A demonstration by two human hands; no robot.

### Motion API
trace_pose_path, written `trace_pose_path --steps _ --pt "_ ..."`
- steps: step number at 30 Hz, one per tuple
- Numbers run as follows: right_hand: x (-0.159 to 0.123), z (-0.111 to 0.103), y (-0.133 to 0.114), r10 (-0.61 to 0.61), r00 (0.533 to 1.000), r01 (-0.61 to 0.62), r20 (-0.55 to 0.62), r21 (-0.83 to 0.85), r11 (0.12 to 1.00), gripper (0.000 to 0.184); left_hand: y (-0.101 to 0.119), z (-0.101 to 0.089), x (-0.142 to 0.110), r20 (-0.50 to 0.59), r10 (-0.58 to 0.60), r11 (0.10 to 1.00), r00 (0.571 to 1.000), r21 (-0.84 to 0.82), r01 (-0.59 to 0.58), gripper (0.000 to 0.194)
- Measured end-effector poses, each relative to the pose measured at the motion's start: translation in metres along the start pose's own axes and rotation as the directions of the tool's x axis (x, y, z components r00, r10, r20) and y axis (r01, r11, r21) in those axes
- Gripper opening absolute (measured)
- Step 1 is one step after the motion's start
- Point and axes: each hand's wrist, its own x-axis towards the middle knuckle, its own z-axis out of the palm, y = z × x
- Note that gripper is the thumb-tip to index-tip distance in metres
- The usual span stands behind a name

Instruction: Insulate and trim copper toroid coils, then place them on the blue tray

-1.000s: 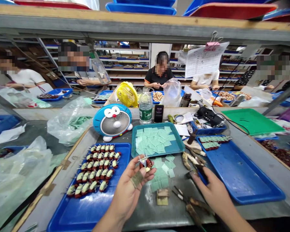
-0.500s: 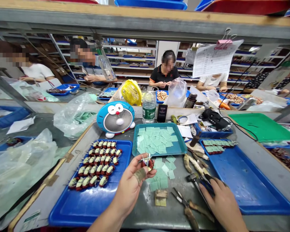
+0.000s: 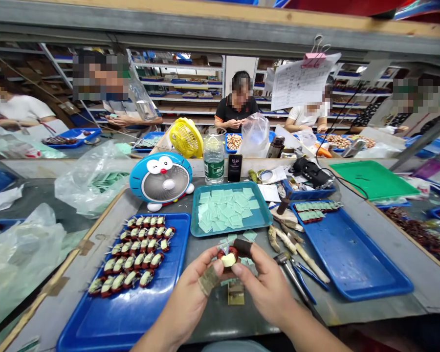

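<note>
Observed wound coil (image 3: 229, 260) pinched between left fingers (image 3: 217, 267) at nine o'clock and right fingers (image 3: 241, 273) at three o'clock.

The left arm (image 3: 165, 322) slants up from seven o'clock, the right arm (image 3: 311, 327) from five. The left hand (image 3: 195, 281) points to one, its thumb (image 3: 208, 279) wrapped; the right hand (image 3: 268, 277) points to eleven, its index (image 3: 243, 248) dark-capped and bent. Both pinch, thumb tips near each other.

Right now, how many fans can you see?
2. The blue cartoon fan stands behind the left-hand blue tray; the yellow fan is farther back, left of the clear bottle. More could be hidden.
</note>
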Motion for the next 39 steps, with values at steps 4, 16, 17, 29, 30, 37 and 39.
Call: trace_pose_path --steps 4,16,17,29,30,37,39 --pt "-0.005 0.006 0.012 0.068 0.997 -0.066 -0.041 0.058 0.996 0.030 -0.004 -0.006 -0.004 -0.051 -0.011 1.000 0.999 0.018 0.011 0.035" --pt "-0.007 0.008 0.006 -0.174 0.976 0.140 -0.132 -0.234 0.962 0.020 -0.002 0.001 0.000 -0.040 -0.003 0.996 0.999 -0.091 0.000 0.031" --pt "-0.007 0.008 0.004 -0.205 0.970 0.166 -0.133 -0.260 0.951 0.020 -0.002 0.002 0.000 -0.031 -0.004 0.995 1.000 -0.103 0.001 0.032" --pt "-0.009 0.007 0.002 -0.278 0.948 0.209 -0.155 -0.357 0.911 0.019 -0.012 0.001 -0.002 -0.060 -0.040 0.999 0.997 0.009 0.041 0.045" --pt "-0.008 0.007 0.002 -0.237 0.958 0.179 -0.162 -0.309 0.934 0.018 -0.012 0.000 -0.003 -0.103 -0.007 0.995 0.995 0.102 0.018 0.047" --pt "-0.003 0.014 0.002 0.207 0.978 -0.175 -0.032 0.417 0.892 0.026 -0.002 -0.004 -0.006 0.005 0.389 0.637 0.921 0.721 -0.273 0.027" --pt "-0.005 0.018 0.007 0.234 0.972 -0.185 -0.037 0.497 0.848 0.025 0.001 -0.002 -0.005 0.035 0.438 0.558 0.898 0.773 -0.302 0.025"
